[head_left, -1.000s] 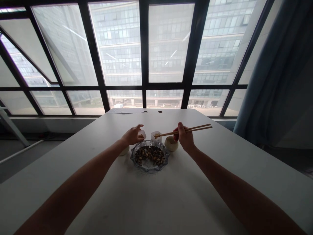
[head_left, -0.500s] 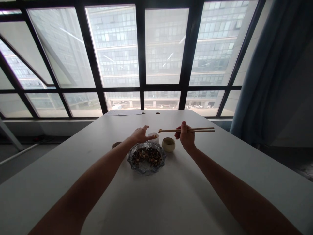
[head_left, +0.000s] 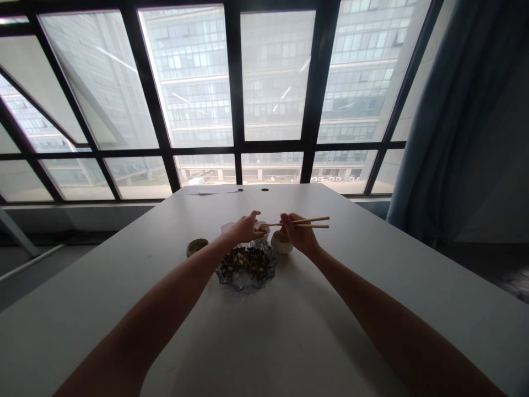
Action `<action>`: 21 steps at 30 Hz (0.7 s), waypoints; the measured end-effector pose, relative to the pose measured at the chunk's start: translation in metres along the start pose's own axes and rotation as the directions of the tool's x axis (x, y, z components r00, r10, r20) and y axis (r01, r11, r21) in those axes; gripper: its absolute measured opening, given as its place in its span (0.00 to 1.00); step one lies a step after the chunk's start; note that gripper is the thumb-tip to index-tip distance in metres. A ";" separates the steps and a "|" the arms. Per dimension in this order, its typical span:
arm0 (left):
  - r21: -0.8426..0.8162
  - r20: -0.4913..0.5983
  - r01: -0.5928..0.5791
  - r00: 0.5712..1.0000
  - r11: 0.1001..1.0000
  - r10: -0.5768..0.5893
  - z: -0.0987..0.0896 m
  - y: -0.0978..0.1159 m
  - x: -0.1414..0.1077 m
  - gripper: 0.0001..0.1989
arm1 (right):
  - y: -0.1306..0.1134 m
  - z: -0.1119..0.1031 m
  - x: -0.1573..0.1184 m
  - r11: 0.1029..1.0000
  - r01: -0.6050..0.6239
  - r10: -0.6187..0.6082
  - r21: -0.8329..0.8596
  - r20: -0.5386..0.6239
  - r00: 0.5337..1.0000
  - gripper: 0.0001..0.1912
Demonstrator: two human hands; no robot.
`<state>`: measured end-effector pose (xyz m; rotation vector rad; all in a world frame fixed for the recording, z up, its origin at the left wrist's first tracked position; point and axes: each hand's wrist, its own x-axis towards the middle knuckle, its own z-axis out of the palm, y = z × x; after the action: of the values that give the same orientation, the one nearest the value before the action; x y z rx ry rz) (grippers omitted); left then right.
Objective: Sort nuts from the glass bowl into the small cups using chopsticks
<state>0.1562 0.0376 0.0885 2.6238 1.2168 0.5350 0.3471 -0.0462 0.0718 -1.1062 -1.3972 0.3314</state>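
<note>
My right hand grips a pair of wooden chopsticks, held nearly level and pointing left. Their tips are at the mouth of a small white cup with brownish pieces in it. Around that cup's left side is my left hand, thumb on the near side and a finger raised beyond the rim. Just in front stands a scalloped clear glass bowl, holding dark and pale nut-like pieces. A beige round pot sits under my right hand, partly covered by it.
Left of my left forearm is a second small round pot. Another whitish cup shows behind my left hand. Paper sheets lie at the far end of the white table, before the windows. A blue curtain hangs at right.
My right hand has moved left, bringing the chopsticks and the small pale piece at their tips to the white cup. My left hand and that cup have shifted slightly right.
</note>
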 end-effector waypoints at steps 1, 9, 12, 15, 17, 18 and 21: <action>0.005 0.007 0.013 1.000 1.000 -0.014 -0.001 -0.001 -0.001 0.38 | 0.000 0.001 0.001 1.000 -0.003 0.003 0.001 0.022 1.000 0.31; -0.032 -0.066 -0.057 0.996 0.998 0.055 -0.022 -0.026 -0.043 0.25 | -0.024 -0.004 0.006 0.983 -0.096 0.097 0.154 0.000 0.995 0.36; -0.080 -0.142 -0.096 0.986 0.992 0.084 -0.023 -0.030 -0.077 0.22 | -0.031 -0.003 0.005 0.972 -0.180 0.148 0.152 0.202 0.968 0.38; -0.139 -0.221 -0.140 0.969 0.980 0.107 -0.014 -0.027 -0.113 0.20 | -0.037 0.000 0.001 0.979 -0.190 0.155 0.076 0.328 0.932 0.39; -0.155 -0.263 -0.167 0.957 0.974 0.122 -0.006 -0.024 -0.134 0.20 | -0.040 0.002 -0.002 0.986 -0.166 0.143 0.025 0.386 0.911 0.39; -0.157 -0.276 -0.180 0.952 0.971 0.132 -0.001 -0.024 -0.143 0.20 | -0.042 0.004 -0.004 0.988 -0.157 0.140 0.006 0.419 0.897 0.39; -0.158 -0.311 -0.204 0.939 0.966 0.148 0.009 -0.025 -0.160 0.21 | -0.042 0.013 -0.013 0.992 -0.129 0.120 -0.017 0.507 0.854 0.36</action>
<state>0.0471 -0.0694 0.0339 2.5668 0.9484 1.0569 0.3155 -0.0709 0.0933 -1.1442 -1.7815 0.7731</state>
